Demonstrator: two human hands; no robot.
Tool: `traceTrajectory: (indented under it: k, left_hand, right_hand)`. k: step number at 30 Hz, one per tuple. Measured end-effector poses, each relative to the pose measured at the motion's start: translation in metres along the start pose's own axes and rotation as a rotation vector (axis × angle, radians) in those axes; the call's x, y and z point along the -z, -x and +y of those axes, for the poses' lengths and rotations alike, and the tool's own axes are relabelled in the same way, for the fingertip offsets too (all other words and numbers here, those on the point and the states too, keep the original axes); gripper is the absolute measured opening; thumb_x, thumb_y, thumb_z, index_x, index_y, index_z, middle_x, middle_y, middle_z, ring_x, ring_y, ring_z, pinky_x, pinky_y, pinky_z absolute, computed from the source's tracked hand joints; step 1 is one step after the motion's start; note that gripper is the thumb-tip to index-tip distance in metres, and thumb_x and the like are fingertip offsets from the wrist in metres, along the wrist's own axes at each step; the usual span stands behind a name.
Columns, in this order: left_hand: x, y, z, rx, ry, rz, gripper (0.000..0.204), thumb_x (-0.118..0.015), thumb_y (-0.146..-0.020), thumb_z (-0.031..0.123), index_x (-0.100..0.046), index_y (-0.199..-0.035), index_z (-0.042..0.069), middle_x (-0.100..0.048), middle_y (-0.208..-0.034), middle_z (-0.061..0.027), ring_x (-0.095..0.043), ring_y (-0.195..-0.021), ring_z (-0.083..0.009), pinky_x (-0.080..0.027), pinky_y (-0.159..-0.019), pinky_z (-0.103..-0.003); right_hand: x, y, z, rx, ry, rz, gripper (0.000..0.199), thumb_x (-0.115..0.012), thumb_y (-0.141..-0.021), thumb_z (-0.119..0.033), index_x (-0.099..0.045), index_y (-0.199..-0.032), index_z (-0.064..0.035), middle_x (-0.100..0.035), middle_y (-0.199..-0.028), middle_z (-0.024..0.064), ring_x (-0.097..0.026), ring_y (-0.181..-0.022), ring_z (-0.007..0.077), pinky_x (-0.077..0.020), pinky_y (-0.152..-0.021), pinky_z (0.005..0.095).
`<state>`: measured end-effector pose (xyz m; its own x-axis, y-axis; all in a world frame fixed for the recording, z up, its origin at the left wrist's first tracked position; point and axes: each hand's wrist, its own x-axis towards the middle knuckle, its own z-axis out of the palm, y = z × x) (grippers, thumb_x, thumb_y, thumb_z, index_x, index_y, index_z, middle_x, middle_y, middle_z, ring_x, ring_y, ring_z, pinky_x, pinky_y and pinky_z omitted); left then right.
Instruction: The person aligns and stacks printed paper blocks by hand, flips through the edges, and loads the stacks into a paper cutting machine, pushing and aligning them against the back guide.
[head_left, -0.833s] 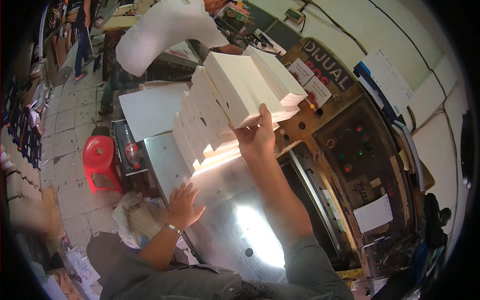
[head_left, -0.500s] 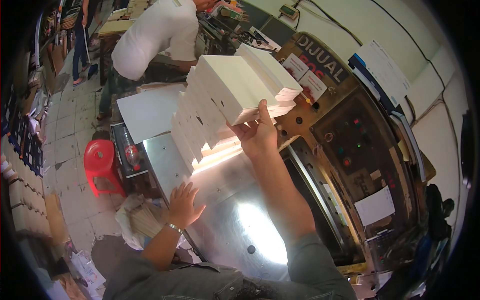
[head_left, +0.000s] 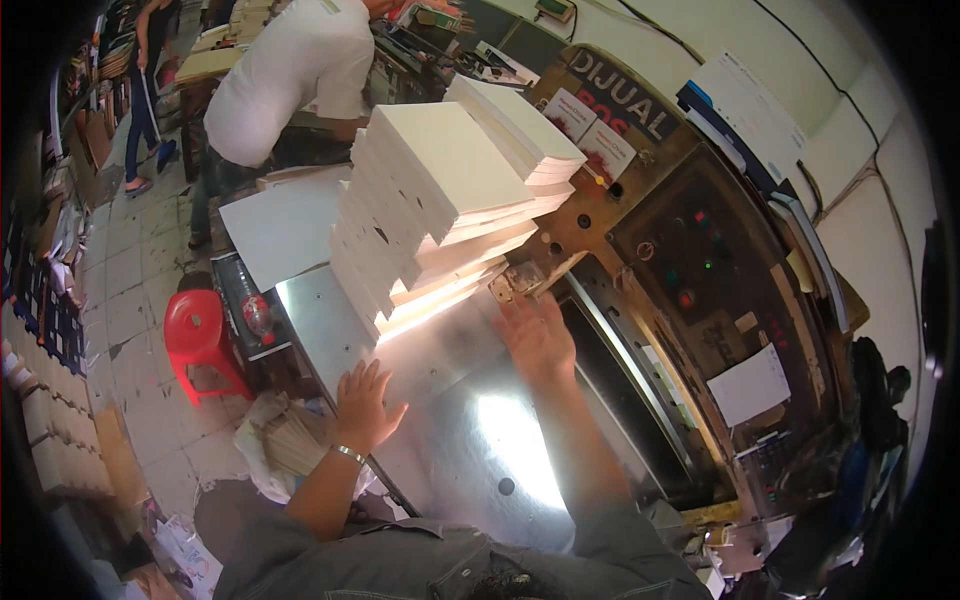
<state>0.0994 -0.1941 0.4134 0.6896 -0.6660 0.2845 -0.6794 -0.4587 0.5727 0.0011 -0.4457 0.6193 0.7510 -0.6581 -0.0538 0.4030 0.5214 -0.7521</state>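
Shiny steel machine bed (head_left: 470, 430) – carries everything in hand. Tall, leaning stack of cream paper blocks (head_left: 440, 210) sits at its far left corner. Right hand (head_left: 537, 337), fingers spread, hovers just below the stack's near edge. Left hand (head_left: 365, 403), fingers spread, lies flat at the bed's left edge – holding nothing.

1. A print or paper-cutting workshop: a large metal cutting machine (head_left: 640, 330) with a button panel.
2. Tall stacks of white paper sheets (head_left: 440, 200) crowd its steel table (head_left: 470, 430).
3. Paper bundles (head_left: 60, 450) line the tiled floor.
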Motion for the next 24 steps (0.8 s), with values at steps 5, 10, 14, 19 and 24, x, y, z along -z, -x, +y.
traceTrajectory:
  k: [5,10,14,19,24]
  left_hand:
    - [-0.001,0.001,0.0,-0.013,-0.036,0.004,0.067,-0.077,-0.087,0.048,-0.057,-0.142,0.015,-0.046,-0.16,-0.012,-0.035,-0.152,-0.035,-0.02,-0.126,-0.054]
    - [0.006,0.004,-0.001,-0.044,-0.057,-0.018,0.068,-0.076,-0.087,0.046,-0.056,-0.143,0.014,-0.048,-0.159,-0.0136,-0.036,-0.151,-0.0369,-0.02,-0.125,-0.056]
    - [0.011,-0.002,-0.001,-0.04,-0.095,-0.066,0.067,-0.075,-0.089,0.044,-0.054,-0.145,0.013,-0.046,-0.16,-0.0165,-0.036,-0.151,-0.0386,-0.021,-0.125,-0.059]
    - [0.001,-0.012,0.002,-0.059,-0.195,-0.126,0.07,-0.075,-0.089,0.043,-0.054,-0.147,0.01,-0.048,-0.158,-0.0209,-0.038,-0.15,-0.0418,-0.025,-0.123,-0.06]
    - [-0.002,-0.015,0.013,-0.159,-0.216,-0.078,0.058,-0.075,-0.091,0.038,-0.062,-0.135,0.003,-0.06,-0.144,-0.0228,-0.054,-0.135,-0.0421,-0.043,-0.111,-0.054]
  right_hand:
    - [0.137,0.093,0.004,0.017,0.226,0.516,0.07,-0.062,-0.105,-0.025,-0.025,-0.163,-0.0166,-0.046,-0.154,0.0189,-0.058,-0.128,0.0425,-0.0528,-0.104,0.059]
    - [0.279,0.243,0.021,0.106,0.668,1.054,0.075,-0.074,-0.094,-0.013,-0.035,-0.159,-0.0116,-0.055,-0.145,0.0203,-0.065,-0.113,0.0328,-0.0597,-0.088,0.0474]
    - [0.341,0.38,0.036,0.291,1.366,1.24,0.063,-0.079,-0.083,-0.006,-0.057,-0.143,-0.0047,-0.066,-0.123,0.0121,-0.065,-0.1,0.018,-0.0555,-0.081,0.0332]
    - [0.291,0.477,0.029,0.107,1.804,1.322,0.052,-0.077,-0.085,-0.021,-0.064,-0.134,-0.0086,-0.065,-0.125,0.0123,-0.058,-0.122,0.0348,-0.044,-0.107,0.0466]
    - [0.283,0.478,0.011,-0.03,1.765,1.546,0.057,-0.073,-0.093,-0.038,-0.06,-0.141,-0.0115,-0.054,-0.15,0.0133,-0.046,-0.142,0.0359,-0.0341,-0.118,0.0503]
